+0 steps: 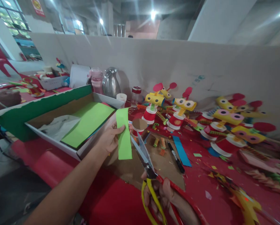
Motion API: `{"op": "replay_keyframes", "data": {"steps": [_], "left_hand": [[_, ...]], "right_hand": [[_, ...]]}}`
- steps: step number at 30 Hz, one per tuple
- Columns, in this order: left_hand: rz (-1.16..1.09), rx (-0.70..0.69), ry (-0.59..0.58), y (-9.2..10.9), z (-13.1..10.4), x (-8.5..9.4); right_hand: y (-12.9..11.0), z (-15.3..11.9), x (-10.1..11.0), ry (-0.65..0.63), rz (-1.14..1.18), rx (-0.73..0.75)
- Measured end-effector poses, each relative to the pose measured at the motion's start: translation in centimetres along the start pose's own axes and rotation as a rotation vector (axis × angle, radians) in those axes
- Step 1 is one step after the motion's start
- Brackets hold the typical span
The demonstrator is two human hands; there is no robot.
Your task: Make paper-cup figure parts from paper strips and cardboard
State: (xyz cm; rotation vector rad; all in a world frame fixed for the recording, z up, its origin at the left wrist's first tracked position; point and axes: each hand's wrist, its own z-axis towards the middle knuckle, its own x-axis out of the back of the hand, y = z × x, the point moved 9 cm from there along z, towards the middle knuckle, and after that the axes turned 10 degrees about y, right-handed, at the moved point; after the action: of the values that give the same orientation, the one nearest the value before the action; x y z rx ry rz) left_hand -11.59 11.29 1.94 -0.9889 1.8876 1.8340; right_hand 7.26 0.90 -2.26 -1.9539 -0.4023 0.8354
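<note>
My left hand (112, 137) pinches a bright green paper strip (125, 147) that stands upright over a brown cardboard sheet (114, 165). Fingers of my right hand (163, 197) are wrapped round the yellow and red handles of a pair of scissors (145, 159). Its blades are parted, with their tips close to the right edge of the strip. Behind the blades stands a paper cup with a brown top (140, 124). Short folded paper springs (162, 143), a black marker (176, 158) and a blue paper strip (181, 151) lie right of the scissors.
At left, an open box (69, 152) holds green paper (88, 123) and white tissue. Several paper-cup figures (150, 115) with yellow heads line the back right. A metal jug (111, 82) and a glass jar (136, 95) stand against the pale partition (168, 62). Another person's hand (5, 98) shows far left.
</note>
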Motion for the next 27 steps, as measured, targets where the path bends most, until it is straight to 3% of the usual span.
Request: {"op": "replay_keyframes", "data": {"steps": [15,27], "left_hand": [[0.046,0.001,-0.02,-0.78,-0.1,-0.32],[0.041,-0.03,-0.025,-0.04,-0.22,-0.42]], "right_hand": [[-0.44,-0.33,-0.35,-0.006,0.001,0.011],[-0.18,-0.31,-0.29,0.007,0.021,-0.001]]}}
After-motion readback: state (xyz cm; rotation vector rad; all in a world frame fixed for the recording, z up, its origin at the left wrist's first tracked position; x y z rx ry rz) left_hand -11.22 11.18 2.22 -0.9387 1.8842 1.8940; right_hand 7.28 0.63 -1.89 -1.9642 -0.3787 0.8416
